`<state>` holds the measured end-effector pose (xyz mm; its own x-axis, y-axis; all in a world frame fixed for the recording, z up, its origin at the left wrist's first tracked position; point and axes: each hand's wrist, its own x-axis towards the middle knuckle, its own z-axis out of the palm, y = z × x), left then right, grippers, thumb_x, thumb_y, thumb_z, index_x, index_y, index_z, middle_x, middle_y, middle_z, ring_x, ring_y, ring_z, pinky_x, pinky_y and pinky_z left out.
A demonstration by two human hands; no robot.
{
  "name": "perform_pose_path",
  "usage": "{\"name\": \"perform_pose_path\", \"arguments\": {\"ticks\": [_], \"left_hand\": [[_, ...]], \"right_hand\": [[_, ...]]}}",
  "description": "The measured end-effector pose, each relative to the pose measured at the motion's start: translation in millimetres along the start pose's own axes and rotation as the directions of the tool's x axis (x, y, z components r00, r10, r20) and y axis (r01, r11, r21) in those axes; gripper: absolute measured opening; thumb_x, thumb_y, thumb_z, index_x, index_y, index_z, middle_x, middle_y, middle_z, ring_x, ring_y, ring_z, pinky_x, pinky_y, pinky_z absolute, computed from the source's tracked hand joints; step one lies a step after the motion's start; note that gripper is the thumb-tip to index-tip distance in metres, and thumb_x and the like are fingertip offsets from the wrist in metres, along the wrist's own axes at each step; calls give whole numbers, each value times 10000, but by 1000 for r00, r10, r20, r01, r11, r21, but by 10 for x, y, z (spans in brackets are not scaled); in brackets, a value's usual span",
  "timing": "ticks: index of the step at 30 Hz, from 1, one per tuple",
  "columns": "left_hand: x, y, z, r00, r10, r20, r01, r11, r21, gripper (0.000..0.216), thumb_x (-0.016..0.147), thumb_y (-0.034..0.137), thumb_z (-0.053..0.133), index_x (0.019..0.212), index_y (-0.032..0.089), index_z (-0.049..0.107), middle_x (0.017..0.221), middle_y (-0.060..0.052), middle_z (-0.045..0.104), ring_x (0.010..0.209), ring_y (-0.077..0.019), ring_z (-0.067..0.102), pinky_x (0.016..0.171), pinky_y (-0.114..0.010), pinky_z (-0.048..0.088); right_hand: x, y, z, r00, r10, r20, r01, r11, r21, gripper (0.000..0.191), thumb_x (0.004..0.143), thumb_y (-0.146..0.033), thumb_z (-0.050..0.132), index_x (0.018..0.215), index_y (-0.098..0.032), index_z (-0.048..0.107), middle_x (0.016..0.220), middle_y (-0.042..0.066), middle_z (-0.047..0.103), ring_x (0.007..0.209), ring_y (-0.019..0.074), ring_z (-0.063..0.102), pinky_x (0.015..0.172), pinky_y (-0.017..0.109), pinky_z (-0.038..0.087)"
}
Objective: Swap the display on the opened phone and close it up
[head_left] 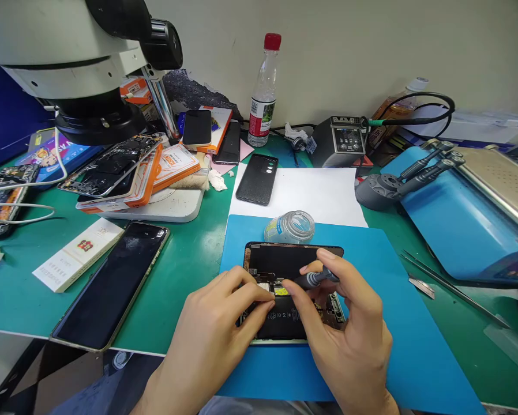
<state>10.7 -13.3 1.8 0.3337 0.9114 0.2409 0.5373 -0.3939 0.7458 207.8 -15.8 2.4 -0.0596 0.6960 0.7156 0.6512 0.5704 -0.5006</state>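
An opened phone [282,325] lies on the blue mat [408,323], its black battery and inner parts showing. Above it, a dark screen panel [280,257] lies against the phone's far side. My left hand [220,323] rests over the phone's left part, thumb and forefinger pinched at its middle; whatever is between the fingertips is too small to make out. In my right hand [349,328], a dark grey screwdriver [311,280] is held nearly level between the fingers. The thumb of that hand reaches toward a small yellow patch [281,291] in the phone. The screwdriver's tip is hard to see.
A glass jar [290,227] lies on its side just beyond the phone. Tweezers [455,288] lie at right, near a screwdriver stand [378,191]. At left are a large phone [112,282], a white cigarette box [78,255] and a microscope [98,115] overhanging stacked boxes.
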Motion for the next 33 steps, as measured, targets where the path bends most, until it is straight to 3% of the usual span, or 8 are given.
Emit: {"name": "perform_pose_path", "arguments": {"ticks": [2, 6, 9, 18, 21, 25, 29, 33], "left_hand": [[2, 0, -2, 1000, 1, 0, -1, 1000, 2, 120, 1104, 201, 660, 1056, 277, 742, 1025, 50, 692, 901, -134, 684, 771, -284, 476], [4, 3, -6, 1000, 0, -11, -1, 1000, -12, 117, 1101, 197, 667, 1058, 276, 742, 1031, 54, 694, 910, -129, 688, 783, -280, 483], [3, 7, -5, 1000, -6, 0, 6, 1000, -13, 109, 1102, 205, 668, 1062, 271, 743, 1023, 49, 689, 906, -133, 685, 775, -286, 482], [-2, 7, -12, 1000, -22, -7, 22, 999, -39, 120, 1109, 208, 659, 1061, 274, 747, 1029, 49, 701, 919, -127, 689, 791, -281, 491], [-5, 4, -13, 999, -29, -16, 28, 997, -71, 122, 1101, 193, 674, 1061, 271, 759, 1028, 46, 711, 924, -122, 697, 802, -269, 497], [-7, 6, -13, 999, -49, -17, 47, 995, -91, 134, 1090, 172, 689, 1055, 265, 779, 1021, 37, 716, 921, -124, 698, 809, -263, 501], [-8, -1, -11, 999, -43, -28, 41, 994, -98, 147, 1074, 161, 716, 1063, 280, 802, 1008, 38, 720, 909, -121, 705, 790, -255, 501], [-3, 5, -10, 1000, -7, -30, 4, 995, -95, 169, 1071, 166, 728, 1099, 312, 810, 998, 55, 724, 896, -114, 698, 784, -253, 492]], "right_hand": [[12, 7, -19, 1000, -17, 9, 16, 999, 27, 655, 1103, -3, 753, 1669, -232, 515, 1395, 71, 652, 1106, 171, 694, 927, 290, 615], [31, 1, -76, 996, 33, 89, -45, 990, 136, 570, 1171, -32, 485, 1710, -218, 468, 1481, 84, 623, 1321, 216, 630, 1070, 377, 553], [41, -11, -87, 998, -15, 66, 9, 995, 97, 597, 1148, -41, 516, 1716, -214, 457, 1557, 90, 571, 1407, 262, 576, 1154, 441, 512], [29, -7, -61, 1000, 13, -4, -12, 998, 53, 637, 1126, -19, 584, 1712, -243, 475, 1550, 73, 581, 1345, 238, 628, 993, 333, 577], [8, -1, -60, 1000, 31, 1, -31, 996, 85, 583, 1146, -34, 499, 1694, -233, 501, 1546, 89, 582, 1359, 246, 615, 993, 350, 586], [0, -18, -38, 996, 83, -27, -81, 995, 50, 578, 1151, -86, 619, 1693, -241, 492, 1387, 101, 656, 1223, 241, 683, 951, 352, 636], [10, -61, -46, 985, 167, -38, -156, 966, 206, 554, 1164, -64, 593, 1681, -231, 489, 1199, 98, 703, 1045, 209, 746, 733, 245, 674], [-25, -68, -46, 990, 140, 17, -138, 944, 301, 609, 1147, -13, 594, 1691, -264, 485, 1234, 101, 711, 1087, 210, 757, 720, 218, 682]]}}
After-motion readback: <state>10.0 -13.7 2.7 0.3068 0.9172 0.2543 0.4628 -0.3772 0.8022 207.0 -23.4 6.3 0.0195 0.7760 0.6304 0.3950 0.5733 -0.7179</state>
